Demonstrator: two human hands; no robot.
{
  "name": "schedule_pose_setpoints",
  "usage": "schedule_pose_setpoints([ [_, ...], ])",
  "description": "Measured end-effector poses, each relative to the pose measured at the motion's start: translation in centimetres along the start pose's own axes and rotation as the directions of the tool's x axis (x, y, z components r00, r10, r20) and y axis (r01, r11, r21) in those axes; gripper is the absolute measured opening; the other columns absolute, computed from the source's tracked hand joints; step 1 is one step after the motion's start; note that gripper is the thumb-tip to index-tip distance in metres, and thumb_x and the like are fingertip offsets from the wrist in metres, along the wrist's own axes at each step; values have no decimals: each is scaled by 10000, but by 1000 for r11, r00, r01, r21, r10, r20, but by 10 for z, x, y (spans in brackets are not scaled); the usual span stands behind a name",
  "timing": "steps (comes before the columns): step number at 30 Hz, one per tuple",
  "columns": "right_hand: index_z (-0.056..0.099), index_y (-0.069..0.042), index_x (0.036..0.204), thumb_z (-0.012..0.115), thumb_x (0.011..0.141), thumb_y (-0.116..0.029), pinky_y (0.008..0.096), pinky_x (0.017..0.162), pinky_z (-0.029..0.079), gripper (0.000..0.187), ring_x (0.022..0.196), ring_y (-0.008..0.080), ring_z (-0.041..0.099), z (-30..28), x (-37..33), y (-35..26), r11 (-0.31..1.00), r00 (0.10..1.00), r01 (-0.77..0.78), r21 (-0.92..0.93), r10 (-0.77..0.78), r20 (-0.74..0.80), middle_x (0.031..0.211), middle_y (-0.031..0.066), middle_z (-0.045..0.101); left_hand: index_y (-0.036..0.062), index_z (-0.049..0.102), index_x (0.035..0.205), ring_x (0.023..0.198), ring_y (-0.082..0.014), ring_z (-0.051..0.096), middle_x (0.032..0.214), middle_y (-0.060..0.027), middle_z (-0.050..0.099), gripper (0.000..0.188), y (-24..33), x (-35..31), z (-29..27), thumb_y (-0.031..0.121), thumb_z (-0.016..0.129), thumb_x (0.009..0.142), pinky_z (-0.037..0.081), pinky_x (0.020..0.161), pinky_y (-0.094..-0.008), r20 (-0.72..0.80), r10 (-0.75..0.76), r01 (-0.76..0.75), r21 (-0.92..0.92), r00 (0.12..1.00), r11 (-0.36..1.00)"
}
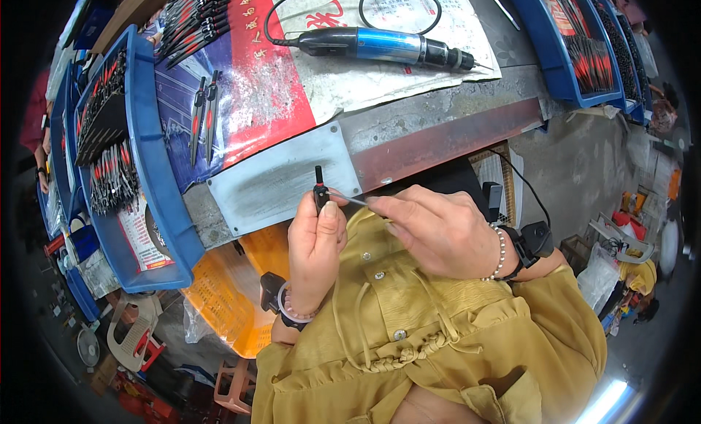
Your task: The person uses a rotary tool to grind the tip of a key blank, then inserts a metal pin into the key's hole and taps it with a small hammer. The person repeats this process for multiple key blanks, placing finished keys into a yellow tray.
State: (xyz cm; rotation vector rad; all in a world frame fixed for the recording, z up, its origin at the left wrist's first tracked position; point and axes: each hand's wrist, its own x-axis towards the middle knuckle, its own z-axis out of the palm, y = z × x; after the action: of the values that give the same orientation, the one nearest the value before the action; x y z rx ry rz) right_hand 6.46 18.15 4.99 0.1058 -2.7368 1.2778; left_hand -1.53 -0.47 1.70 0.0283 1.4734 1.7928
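Note:
Upright in the fingers of my left hand (314,245) is a small black part (320,187) with a thin peg on top. My right hand (442,230) is closed in a pinch on a slim grey metal piece (349,198). Its far end meets or lies right beside the black part; the fingers hide the exact contact. Both hands are in front of my body, just below a pale metal plate (281,179) at the bench edge. Beyond them a blue and black electric screwdriver (387,46) lies on the paper-covered bench, its bit facing right.
Two slim black and red pieces (210,121) lie on the left, below a pile of similar ones (197,19). Blue bins (164,161) holding black and red parts stand left, with more bins (544,52) at the right. An orange basket (226,311) sits below the bench.

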Motion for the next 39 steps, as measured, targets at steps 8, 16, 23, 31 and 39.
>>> schedule_pose_setpoints([
  [8,623,14,1152,666,777,15,330,569,526,378,664,265,647,2,-1,3,992,998,-45,122,48,-26,838,125,639,-13,503,1112,540,-107,447,669,-27,484,170,-10,0,-5,131,488,1024,378,514,-274,-79,141,-83,499,987,862],
  [16,617,21,1105,626,845,-48,336,633,533,269,721,308,655,15,14,20,620,874,-476,624,413,256,856,165,655,-21,511,1103,586,-367,579,714,-179,569,141,-25,10,-3,22,496,969,431,534,-382,-10,462,-252,827,887,502],
  [23,665,-61,1191,709,806,-97,318,505,499,389,579,231,644,-6,12,0,934,963,134,-331,-43,268,828,82,656,-15,500,1080,595,-393,583,731,-190,576,118,-24,8,-4,32,492,972,438,528,-403,-58,365,-221,705,929,674],
  [31,678,-1,1165,695,864,-65,271,698,546,308,762,183,694,26,8,28,878,976,-220,424,202,87,965,110,716,-25,498,1086,612,-409,596,740,-196,588,130,-34,15,-5,34,488,970,445,528,-413,-19,467,-269,796,884,543],
  [39,619,26,1198,670,888,-95,313,807,544,336,897,230,694,-11,11,36,792,937,-348,502,283,202,1068,166,697,-21,516,1168,664,-182,582,802,-90,565,206,-22,9,4,99,495,1003,457,593,-312,-69,241,-182,466,968,866],
])
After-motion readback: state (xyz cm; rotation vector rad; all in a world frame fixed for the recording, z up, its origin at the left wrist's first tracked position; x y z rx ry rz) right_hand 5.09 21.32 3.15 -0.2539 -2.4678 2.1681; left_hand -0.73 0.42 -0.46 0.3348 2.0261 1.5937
